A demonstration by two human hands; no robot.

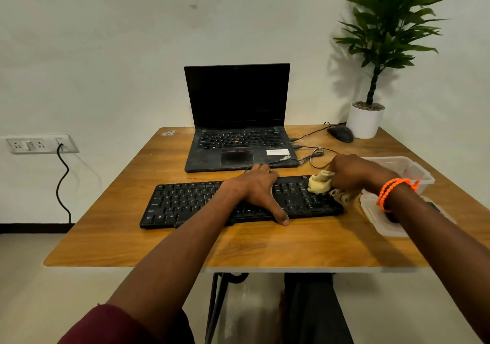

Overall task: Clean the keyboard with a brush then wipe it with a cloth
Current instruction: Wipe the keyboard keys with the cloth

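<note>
My left hand (258, 188) lies flat across the middle of the black keyboard (185, 206), thumb reaching over its near edge onto the wooden counter (238, 245). My right hand (350, 174) grips a bunched yellow cloth (319, 182) pressed onto the keyboard's right end. Behind sits an open laptop (236, 121) with a dark screen, a mouse (340, 133) and a potted plant (371, 78) at the far right corner, and clear plastic containers (405, 166) just right of the keyboard
</note>
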